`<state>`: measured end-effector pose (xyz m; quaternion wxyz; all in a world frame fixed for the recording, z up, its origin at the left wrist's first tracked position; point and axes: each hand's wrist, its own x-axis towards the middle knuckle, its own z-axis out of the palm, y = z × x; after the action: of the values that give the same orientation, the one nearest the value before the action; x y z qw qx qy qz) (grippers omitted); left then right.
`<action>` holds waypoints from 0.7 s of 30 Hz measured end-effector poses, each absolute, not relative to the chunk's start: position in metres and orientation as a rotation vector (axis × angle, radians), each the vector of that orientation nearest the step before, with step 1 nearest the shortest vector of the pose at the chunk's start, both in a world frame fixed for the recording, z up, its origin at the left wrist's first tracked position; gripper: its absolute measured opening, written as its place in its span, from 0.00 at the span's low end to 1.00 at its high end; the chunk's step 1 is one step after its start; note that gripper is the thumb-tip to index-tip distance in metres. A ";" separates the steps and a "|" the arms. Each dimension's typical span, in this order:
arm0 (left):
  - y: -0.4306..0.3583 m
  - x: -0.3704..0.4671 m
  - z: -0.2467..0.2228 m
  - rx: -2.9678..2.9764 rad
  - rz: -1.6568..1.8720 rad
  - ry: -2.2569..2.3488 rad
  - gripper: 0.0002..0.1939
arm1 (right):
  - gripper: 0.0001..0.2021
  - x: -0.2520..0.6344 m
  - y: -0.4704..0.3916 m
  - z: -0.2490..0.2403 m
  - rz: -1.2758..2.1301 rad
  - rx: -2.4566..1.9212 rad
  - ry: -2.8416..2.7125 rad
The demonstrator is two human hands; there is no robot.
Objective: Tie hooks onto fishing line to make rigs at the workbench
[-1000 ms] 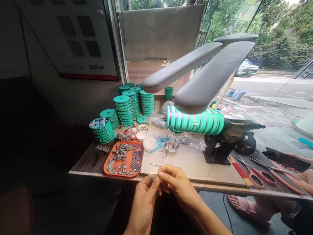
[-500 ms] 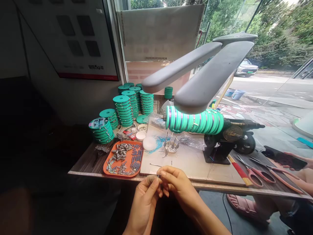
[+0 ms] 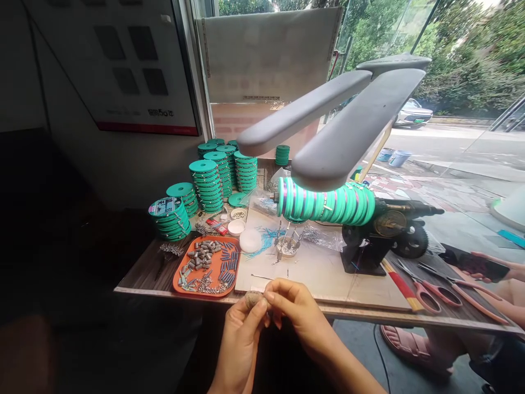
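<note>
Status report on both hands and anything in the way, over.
Left hand and right hand meeting at fingertips. Anything between them too hidden to tell. Orange tray ahead-left; nothing visibly blocking.

Daylight pours in here through the window (image 3: 463,82) behind a wooden table (image 3: 143,273); a gray two-armed lamp (image 3: 361,126) hangs above it, a shadowed wall (image 3: 159,169) to its left, gray floor (image 3: 355,350) beneath.

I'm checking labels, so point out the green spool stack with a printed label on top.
The leftmost stack, nearest the orange tray; visible tops of the other stacks look plain green.
</note>
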<state>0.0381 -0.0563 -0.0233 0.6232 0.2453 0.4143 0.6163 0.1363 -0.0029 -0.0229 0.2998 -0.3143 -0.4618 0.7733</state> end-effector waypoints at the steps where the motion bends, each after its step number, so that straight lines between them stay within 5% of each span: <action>1: -0.056 0.038 -0.023 0.574 1.406 0.954 0.12 | 0.34 0.136 -0.003 -0.024 2.068 -0.824 -1.204; 21: -0.060 0.035 -0.024 0.673 1.316 0.983 0.13 | 0.32 0.139 -0.005 -0.023 2.138 -0.791 -1.172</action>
<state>0.0354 -0.0601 -0.0241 0.6313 0.2942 0.4293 0.5750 0.1387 -0.0051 -0.0231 0.2850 -0.2959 -0.4384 0.7994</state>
